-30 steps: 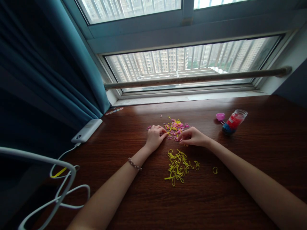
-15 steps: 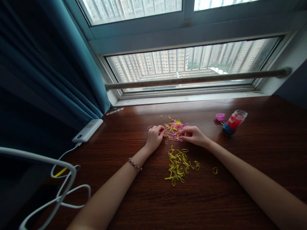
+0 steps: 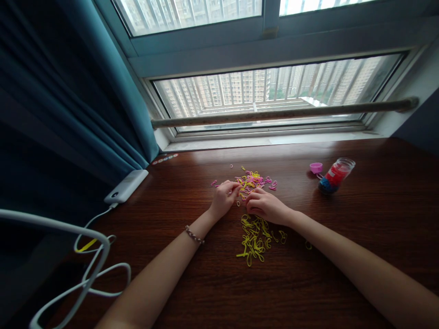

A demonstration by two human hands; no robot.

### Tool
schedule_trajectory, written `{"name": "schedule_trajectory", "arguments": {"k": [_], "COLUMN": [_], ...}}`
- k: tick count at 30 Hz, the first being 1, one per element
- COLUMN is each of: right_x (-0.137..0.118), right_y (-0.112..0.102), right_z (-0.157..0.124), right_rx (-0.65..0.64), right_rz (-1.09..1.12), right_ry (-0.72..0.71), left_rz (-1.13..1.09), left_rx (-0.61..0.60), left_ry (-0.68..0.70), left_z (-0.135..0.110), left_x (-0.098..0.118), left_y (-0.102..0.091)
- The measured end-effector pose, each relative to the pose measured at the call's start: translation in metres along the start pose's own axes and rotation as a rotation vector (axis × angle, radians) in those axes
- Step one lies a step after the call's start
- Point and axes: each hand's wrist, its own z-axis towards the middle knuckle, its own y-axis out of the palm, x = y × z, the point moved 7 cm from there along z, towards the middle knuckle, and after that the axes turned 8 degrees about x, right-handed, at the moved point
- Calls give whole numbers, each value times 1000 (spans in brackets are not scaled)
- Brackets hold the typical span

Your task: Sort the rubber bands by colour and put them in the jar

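A mixed pile of pink and yellow rubber bands lies on the brown table. At its left edge my left hand pinches thumb and forefinger together; whatever is between them is too small to make out. My right hand is closed, fingers curled down, between this pile and a nearer pile of yellow rubber bands. Its fingertips and anything in them are hidden. A few pink bands lie just beyond the right hand. One yellow band is partly covered by my right forearm.
At the right stands a clear jar with red and blue contents, beside a small pink cup-shaped piece. A white power bank with a cable lies at the left by the blue curtain. A window runs behind the table.
My right hand has moved left and nearer to me, from the mixed pile towards the yellow pile. Several pink bands now lie spread to the pile's right. My left hand has barely shifted.
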Motion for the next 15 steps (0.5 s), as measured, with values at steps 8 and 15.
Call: {"name": "schedule_trajectory", "arguments": {"k": [8,15], "right_x": [35,75], "right_y": [-18,-44], "right_z": [-2,-16], "right_rx": [139,467], "right_rz": [342,732], "right_ry": [285,623], "left_rz": [-271,-246], "left_rx": [-71,-296], "left_ry": [-34,109], "left_z": [-6,-20], "left_x": [14,40], "left_y": [5,19]}}
